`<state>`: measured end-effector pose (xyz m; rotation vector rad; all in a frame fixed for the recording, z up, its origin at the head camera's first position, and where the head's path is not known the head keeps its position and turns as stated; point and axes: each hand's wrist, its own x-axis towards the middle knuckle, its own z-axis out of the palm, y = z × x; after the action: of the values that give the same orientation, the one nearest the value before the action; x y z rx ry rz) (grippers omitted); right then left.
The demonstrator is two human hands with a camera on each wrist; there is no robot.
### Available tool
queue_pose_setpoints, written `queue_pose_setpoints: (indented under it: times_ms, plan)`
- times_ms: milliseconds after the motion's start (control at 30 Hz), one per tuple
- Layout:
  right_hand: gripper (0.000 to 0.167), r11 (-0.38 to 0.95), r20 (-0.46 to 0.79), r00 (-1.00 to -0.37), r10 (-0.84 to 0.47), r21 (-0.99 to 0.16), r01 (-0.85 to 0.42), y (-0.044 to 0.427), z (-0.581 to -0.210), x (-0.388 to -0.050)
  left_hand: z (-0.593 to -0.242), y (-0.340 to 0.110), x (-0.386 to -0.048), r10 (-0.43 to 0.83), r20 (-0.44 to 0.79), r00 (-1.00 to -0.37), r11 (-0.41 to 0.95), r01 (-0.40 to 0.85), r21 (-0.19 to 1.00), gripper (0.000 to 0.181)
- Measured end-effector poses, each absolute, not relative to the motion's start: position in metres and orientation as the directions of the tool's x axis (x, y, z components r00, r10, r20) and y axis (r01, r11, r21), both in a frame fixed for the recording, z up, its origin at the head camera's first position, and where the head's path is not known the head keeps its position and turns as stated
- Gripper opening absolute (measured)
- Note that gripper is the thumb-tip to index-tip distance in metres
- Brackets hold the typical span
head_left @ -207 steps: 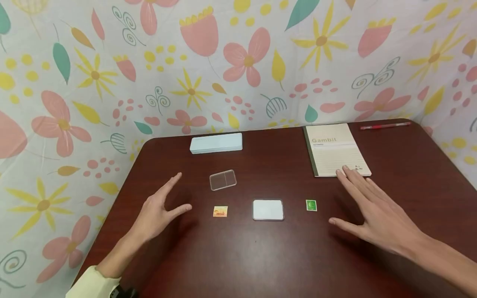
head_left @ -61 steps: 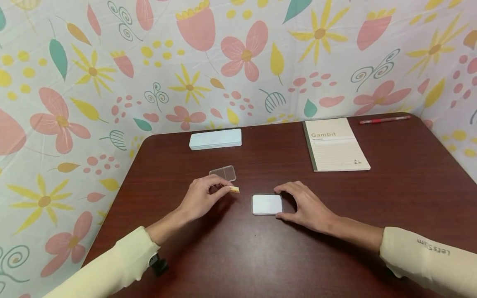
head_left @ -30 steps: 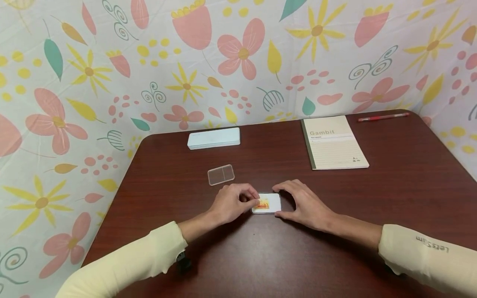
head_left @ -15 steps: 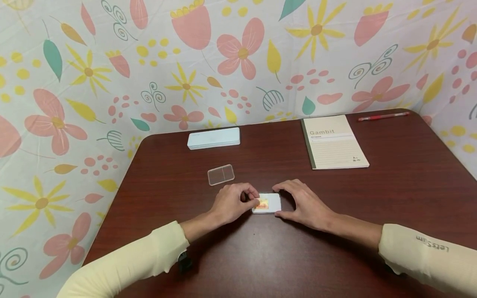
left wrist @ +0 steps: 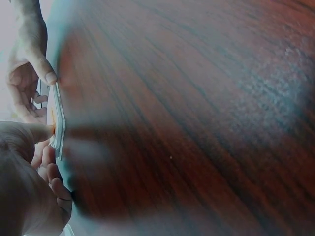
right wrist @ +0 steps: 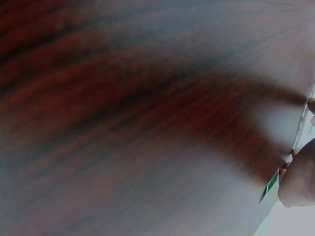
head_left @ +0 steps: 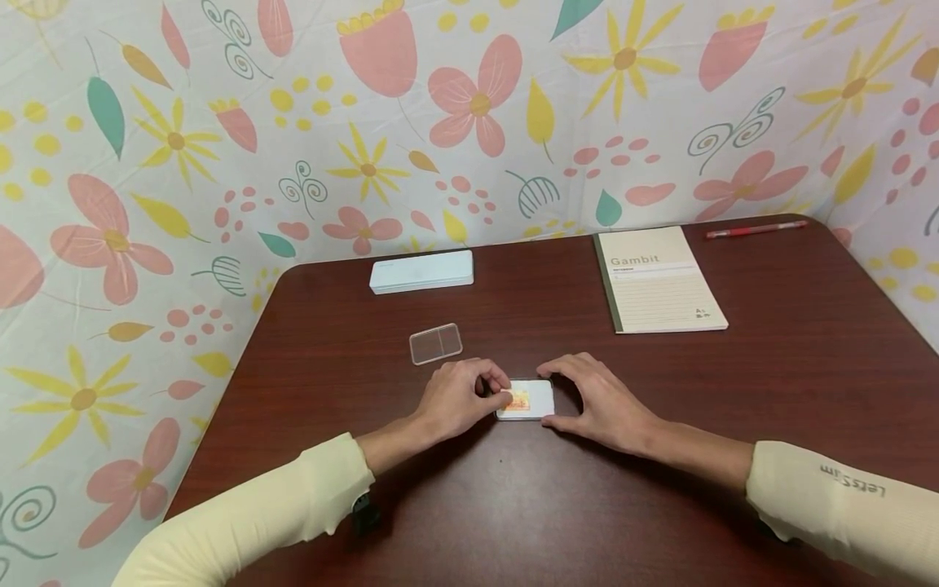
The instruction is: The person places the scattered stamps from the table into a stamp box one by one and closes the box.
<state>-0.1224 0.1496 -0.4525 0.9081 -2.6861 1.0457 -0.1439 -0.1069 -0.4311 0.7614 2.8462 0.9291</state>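
In the head view, the left hand (head_left: 456, 401) pinches the left edge of a small orange stamp-like piece (head_left: 520, 400), which lies flat over the left half of a white card in a clear-edged case (head_left: 542, 399). The right hand (head_left: 610, 406) holds the case's right end, thumb at the near corner and fingers at the far one. Both hands (left wrist: 29, 177) show at the thin case (left wrist: 60, 120) in the left wrist view. A green piece (right wrist: 269, 186) appears close by the right hand (right wrist: 298, 178) in the right wrist view; the head view hides it.
A clear two-part plastic lid (head_left: 436, 344) lies behind the left hand. Farther back are a pale blue box (head_left: 421, 272), a notebook (head_left: 660, 281) and a red pen (head_left: 757, 230). Patterned cloth (head_left: 455, 122) hangs behind the dark table (head_left: 513, 505).
The left hand has carried the orange piece right, from the table onto the white card. The right hand has moved left to the case and holds it. Over the last second, both hands stay nearly still.
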Motion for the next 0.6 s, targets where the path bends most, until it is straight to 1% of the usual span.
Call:
queue_pose_setpoints:
  times_ms: [233,600]
  plan:
    - [0.060,0.574,0.335,-0.802,-0.495,-0.567,-0.591,0.1496,-0.4534,-0.1228,-0.4324,-0.1072,-0.1446,0.478,0.108,-0.872,0.692,0.449,0.565,0.009]
    - [0.060,0.576,0.329,-0.804,-0.496,-0.568,-0.588,0.1495,-0.4532,-0.1228,-0.4331,-0.1074,-0.1449,0.486,0.116,-0.866,0.680,0.458,0.573,0.009]
